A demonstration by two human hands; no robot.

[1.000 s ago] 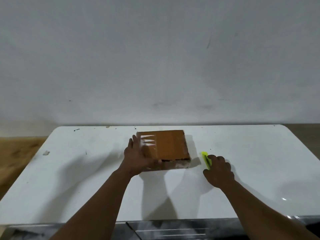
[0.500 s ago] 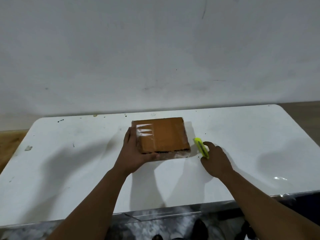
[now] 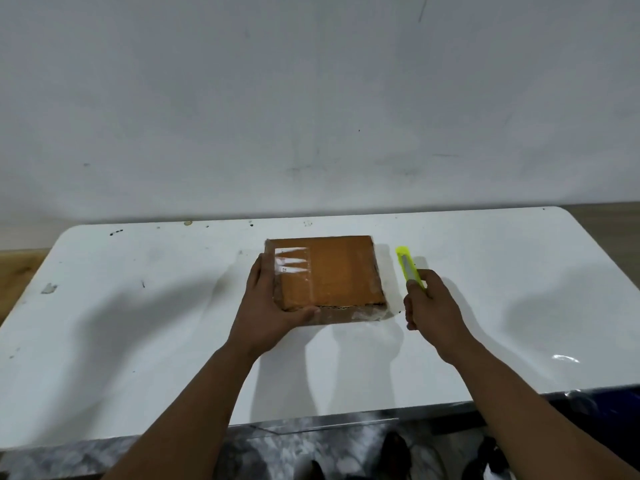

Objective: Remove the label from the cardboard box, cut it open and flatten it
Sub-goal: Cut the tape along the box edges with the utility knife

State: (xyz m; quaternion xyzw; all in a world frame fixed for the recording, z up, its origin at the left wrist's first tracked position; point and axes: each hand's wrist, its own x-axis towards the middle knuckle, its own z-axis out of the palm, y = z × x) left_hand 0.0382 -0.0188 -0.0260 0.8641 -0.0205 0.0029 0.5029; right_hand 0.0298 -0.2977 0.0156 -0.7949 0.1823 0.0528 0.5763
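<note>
The right hand (image 3: 433, 306) is now lifting the yellow utility knife (image 3: 408, 268) off the white table (image 3: 138, 323), fingers curled around it; the left hand (image 3: 273, 306) is still gripping the cardboard box (image 3: 332, 271) at the table's middle, so cutting seems near.

Dim light, soft shadows, table (image 3: 138, 341) glare, curved edges

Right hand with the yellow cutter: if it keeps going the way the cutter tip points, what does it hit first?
Probably nothing close. The right hand holds the yellow cutter pointing away toward the wall, running beside the cardboard box, not at it. Ahead lies only bare white table, though depth is uncertain from one view.
</note>
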